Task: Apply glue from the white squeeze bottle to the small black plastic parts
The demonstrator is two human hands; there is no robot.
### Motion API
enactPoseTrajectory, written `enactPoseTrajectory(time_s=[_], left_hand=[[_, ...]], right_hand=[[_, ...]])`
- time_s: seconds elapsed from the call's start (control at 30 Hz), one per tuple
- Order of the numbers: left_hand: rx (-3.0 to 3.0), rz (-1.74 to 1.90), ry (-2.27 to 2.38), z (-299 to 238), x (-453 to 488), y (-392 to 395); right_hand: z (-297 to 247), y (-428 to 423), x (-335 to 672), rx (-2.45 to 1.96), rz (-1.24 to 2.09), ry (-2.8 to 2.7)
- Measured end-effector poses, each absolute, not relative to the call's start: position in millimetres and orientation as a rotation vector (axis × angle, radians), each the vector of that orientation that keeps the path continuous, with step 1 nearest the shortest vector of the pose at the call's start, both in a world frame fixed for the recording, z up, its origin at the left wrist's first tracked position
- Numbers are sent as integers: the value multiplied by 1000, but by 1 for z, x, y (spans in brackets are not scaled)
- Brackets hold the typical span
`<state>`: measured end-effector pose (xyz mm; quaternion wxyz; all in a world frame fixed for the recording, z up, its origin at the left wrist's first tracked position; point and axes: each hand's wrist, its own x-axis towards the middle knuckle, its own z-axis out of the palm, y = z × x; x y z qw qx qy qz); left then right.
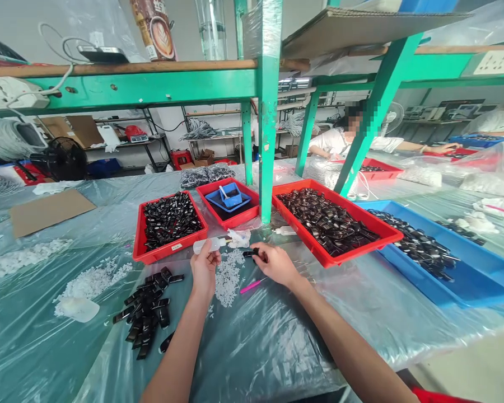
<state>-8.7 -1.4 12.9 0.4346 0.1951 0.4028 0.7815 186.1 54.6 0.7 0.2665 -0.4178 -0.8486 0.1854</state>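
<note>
Black glossy oblong piece (247,254) is being pinched by the right hand (276,263), inward from the near edge of the film-covered tabletop (252,347); left hand (205,264) is grasping a translucent white plastic bottle (215,244). Small white bits (228,281) are lying between the hands; loose black pieces (145,309) are resting farther left, nearer that edge.

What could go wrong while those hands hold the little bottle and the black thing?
The left hand might squeeze the bottle too hard and drip any liquid inside. The right hand could drop the black piece among the loose white bits, or bump the pink stick nearby.
</note>
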Motion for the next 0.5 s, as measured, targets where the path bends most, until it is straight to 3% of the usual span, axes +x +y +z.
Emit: enactPoseTrajectory(time_s=[0.2, 0.5], left_hand=[[466, 1943, 1009, 6, -10, 2], [353, 1922, 896, 15, -8, 3]], right_hand=[[-12, 5, 146, -477, 405, -2506], [-15, -3, 137, -392, 334, -2525]])
